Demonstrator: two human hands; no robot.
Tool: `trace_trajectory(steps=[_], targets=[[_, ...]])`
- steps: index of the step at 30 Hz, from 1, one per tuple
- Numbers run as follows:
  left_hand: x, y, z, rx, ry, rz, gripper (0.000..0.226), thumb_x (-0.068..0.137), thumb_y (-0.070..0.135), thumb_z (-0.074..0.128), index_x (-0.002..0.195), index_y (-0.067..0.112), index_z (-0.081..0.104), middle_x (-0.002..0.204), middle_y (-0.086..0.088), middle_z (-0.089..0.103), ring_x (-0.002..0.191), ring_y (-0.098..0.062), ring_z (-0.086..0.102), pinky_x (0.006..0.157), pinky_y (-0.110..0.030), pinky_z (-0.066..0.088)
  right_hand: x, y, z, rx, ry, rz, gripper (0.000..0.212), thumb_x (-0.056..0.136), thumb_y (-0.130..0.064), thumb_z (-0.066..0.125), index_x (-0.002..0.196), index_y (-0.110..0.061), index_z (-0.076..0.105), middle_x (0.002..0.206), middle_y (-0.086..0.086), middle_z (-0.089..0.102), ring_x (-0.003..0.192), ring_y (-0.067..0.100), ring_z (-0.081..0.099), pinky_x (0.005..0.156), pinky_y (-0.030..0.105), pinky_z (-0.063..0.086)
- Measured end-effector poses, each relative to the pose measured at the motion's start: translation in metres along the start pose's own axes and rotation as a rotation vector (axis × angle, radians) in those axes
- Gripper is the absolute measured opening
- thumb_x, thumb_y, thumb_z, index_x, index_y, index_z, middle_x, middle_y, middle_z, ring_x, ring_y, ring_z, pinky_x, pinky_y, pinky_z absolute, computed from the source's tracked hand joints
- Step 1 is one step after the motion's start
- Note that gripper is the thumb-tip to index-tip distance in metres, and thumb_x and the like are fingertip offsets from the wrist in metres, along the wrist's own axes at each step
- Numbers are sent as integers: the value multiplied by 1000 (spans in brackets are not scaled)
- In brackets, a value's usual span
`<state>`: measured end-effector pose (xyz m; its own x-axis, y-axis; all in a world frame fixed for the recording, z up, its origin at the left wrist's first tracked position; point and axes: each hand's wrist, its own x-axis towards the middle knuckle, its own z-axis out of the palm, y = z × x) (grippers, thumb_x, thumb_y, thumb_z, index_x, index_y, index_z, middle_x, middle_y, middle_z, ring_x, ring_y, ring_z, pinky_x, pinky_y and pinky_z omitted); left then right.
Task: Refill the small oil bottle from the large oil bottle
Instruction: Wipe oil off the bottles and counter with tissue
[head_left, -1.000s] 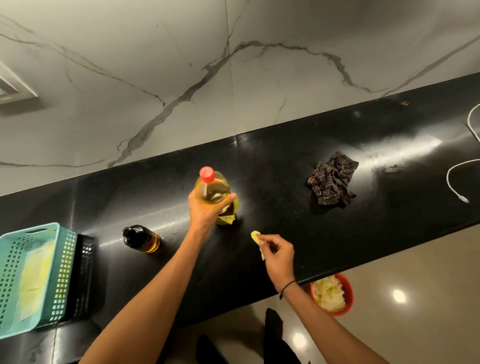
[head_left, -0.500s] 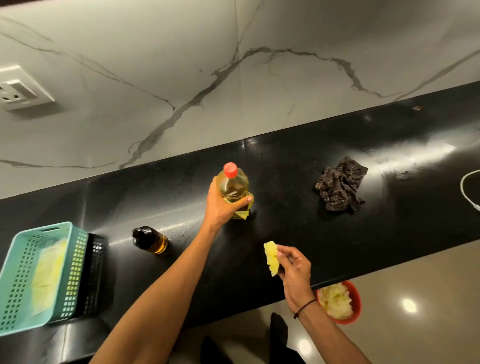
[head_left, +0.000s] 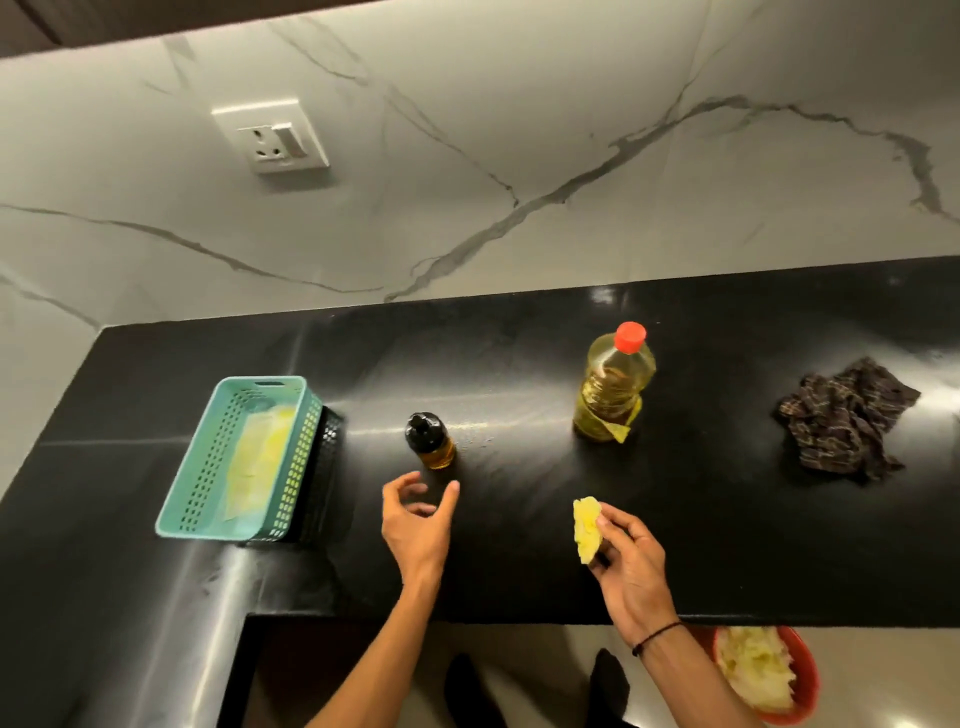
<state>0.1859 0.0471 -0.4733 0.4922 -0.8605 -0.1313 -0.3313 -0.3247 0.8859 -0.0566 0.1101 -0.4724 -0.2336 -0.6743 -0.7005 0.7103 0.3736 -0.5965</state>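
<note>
The large oil bottle (head_left: 613, 384) stands upright on the black counter (head_left: 701, 545), its red cap on, full of yellow oil. The small oil bottle (head_left: 430, 440) has a black top and a little amber oil; it stands to the left of the large one. My left hand (head_left: 418, 525) hovers just in front of the small bottle, fingers spread, holding nothing. My right hand (head_left: 626, 558) pinches a crumpled yellow tissue (head_left: 587, 527) above the counter's front part.
A teal perforated basket (head_left: 208, 499) with a yellow sheet inside sits on the left, a black basket behind it. A dark checked cloth (head_left: 847, 421) lies at the right. A red bowl (head_left: 802, 691) with used tissue stands on the floor. A wall socket (head_left: 272, 135) is above.
My left hand has let go of the large bottle and moved left, down to the small bottle. The view has swung left. The right hand still holds the yellow tissue.
</note>
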Motion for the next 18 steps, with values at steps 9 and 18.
trace_trajectory(steps=[9, 18], targets=[[66, 8, 1, 256, -170, 16, 112, 65, 46, 100, 156, 15, 41, 147, -7, 50, 138, -26, 49, 117, -47, 44, -12, 6, 27, -48, -26, -19, 24, 97, -1, 60, 116, -11, 70, 122, 16, 71, 107, 28, 67, 86, 41, 55], [82, 5, 23, 298, -103, 139, 68, 67, 50, 97, 117, 12, 69, 117, -6, 65, 111, -28, 56, 101, -47, 49, -24, -3, 15, -76, 96, -43, 23, 94, -1, 63, 109, -14, 74, 110, 4, 78, 115, 29, 66, 82, 40, 55]])
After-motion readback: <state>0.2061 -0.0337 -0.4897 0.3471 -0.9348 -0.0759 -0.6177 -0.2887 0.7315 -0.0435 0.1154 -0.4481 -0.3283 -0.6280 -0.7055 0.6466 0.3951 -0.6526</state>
